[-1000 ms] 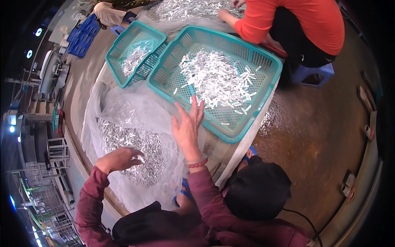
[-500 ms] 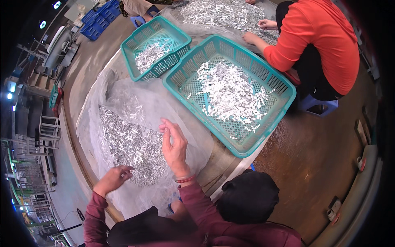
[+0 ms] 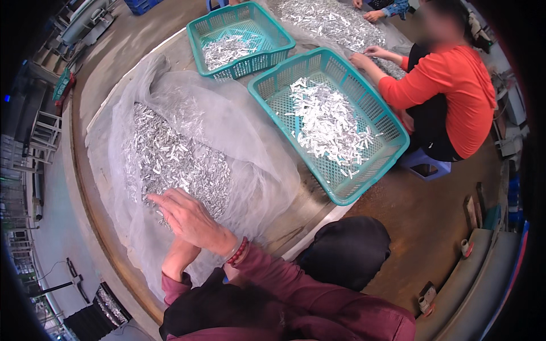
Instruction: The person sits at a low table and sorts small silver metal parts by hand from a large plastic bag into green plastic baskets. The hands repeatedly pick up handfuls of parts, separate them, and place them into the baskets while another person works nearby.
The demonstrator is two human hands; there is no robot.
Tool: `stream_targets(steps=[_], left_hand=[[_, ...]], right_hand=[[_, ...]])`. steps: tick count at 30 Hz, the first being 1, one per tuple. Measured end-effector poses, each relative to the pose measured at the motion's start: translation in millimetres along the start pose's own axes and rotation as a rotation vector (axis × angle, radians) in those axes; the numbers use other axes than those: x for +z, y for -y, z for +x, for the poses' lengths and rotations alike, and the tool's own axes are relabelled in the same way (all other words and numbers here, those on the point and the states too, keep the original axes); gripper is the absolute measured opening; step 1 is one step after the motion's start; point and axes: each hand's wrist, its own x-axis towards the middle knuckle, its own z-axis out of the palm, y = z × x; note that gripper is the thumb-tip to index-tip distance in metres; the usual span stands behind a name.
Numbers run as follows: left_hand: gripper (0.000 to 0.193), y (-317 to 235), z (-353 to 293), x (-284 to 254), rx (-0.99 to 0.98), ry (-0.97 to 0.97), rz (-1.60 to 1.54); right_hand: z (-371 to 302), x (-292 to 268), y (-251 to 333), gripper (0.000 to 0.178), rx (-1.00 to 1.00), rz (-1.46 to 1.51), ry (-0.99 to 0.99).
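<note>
To the left of the large teal basket (image 3: 382, 116), the silvery pile (image 3: 165, 150) lies on pale netting (image 3: 259, 142). There your right hand (image 3: 190, 219) crosses above your left hand (image 3: 181, 253) — right fingers close together, left ones hidden; I can't tell whether either pinches anything.

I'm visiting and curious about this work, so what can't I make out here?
Head view: anything the left hand may hold; the right hand hides most of it.
Head view: silvery pieces under the folded pale mesh; its layer veils and blurs them.
Head view: the full far heap; the upper edge cuts it off.
</note>
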Motion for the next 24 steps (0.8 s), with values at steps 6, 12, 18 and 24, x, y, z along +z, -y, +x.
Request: stream_targets(steps=[6,12,18,24], left_hand=[[0.024,13.6,0.8,-22.6,-0.098,-0.185,-0.087],[0.020,37.7,1.8,-26.9,-0.205,-0.167,-0.365],[0.018,53.1,26.4,-33.3,-0.149,-0.327,-0.402],[0.023,56.6,43.8,-7.3,-0.083,-0.521,-0.676]], right_hand=[[-28.8,11.3,-32.2,0.034,0.092,-0.053,0.024],[-90.5,-19.3,-117.3,0.052,0.905,0.623,0.030],[-116.1,-54.5,-162.9,0.064,1.091,1.249,-0.374],[-83.5,-24.3,-141.6,0.056,1.085,1.388,-0.283]])
